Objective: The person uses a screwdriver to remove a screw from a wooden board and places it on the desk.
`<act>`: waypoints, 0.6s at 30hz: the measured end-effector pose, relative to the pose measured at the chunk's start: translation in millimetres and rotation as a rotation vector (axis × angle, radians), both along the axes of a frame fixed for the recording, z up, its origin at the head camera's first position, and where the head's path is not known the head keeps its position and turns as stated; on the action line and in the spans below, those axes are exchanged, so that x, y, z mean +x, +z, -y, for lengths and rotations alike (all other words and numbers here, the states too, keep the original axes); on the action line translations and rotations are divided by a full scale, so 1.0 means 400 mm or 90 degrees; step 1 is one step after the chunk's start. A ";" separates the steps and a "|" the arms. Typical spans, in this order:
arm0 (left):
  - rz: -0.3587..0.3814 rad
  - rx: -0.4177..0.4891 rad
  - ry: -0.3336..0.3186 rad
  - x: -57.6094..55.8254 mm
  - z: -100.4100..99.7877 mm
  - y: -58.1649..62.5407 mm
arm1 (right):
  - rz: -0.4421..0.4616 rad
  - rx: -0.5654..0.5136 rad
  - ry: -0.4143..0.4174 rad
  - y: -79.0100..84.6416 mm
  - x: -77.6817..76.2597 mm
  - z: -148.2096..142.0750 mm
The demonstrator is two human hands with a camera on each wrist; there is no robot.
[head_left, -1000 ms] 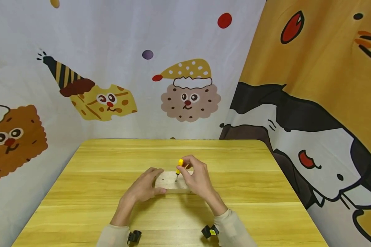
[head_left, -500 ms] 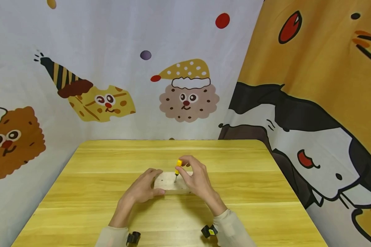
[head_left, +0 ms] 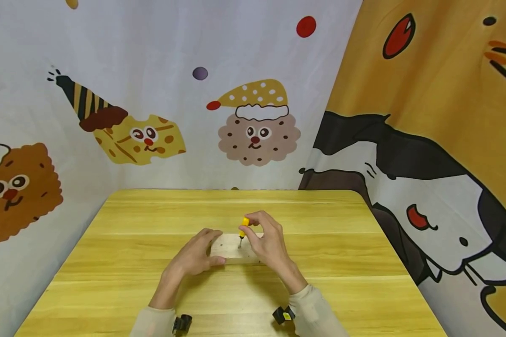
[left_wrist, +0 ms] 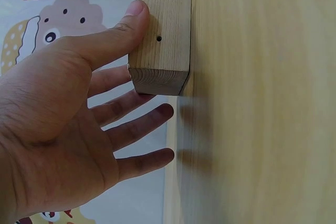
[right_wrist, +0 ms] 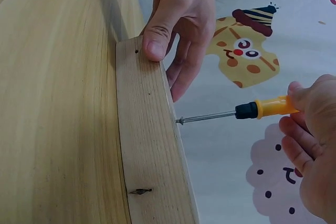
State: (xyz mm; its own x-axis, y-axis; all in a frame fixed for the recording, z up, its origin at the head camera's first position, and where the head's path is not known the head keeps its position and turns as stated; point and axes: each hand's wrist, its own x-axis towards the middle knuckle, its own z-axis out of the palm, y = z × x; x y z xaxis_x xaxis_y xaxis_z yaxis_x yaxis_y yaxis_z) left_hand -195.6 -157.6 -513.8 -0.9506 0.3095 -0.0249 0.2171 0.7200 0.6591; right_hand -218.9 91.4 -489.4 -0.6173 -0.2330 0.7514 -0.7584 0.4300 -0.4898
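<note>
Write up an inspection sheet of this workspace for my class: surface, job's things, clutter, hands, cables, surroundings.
Surface: yellowish wood-grain table.
Job's things: wood block on the table, hole and dark mark on its near side; screw in its top, head raised; yellow screwdriver, tip at the screw head.
Clutter: nothing seen.
Hands: left hand holds the block's left end; right hand grips the screwdriver's handle.
Cables: nothing seen.
Surroundings: cartoon-printed cloth behind the table.

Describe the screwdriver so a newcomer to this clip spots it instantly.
On the table sits a pale wooden block. Above it is the screwdriver, tip at a screw. The screwdriver's yellow handle and black collar set it apart from the block and metal screw.
</note>
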 end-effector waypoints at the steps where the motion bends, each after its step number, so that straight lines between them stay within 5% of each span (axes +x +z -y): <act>1: -0.001 -0.001 0.000 0.000 0.000 0.000 | 0.000 -0.002 0.003 0.000 0.000 0.000; 18: -0.001 -0.010 0.001 -0.004 0.001 -0.006 | 0.032 0.006 0.024 0.002 -0.002 -0.010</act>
State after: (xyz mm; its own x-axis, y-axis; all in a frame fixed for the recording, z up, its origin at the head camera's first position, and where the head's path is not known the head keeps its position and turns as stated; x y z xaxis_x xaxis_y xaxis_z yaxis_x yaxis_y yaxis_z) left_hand -197.3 -158.0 -516.3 -0.9511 0.3076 -0.0279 0.2174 0.7309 0.6470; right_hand -219.6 95.4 -488.4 -0.6448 -0.2646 0.7170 -0.7489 0.4063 -0.5235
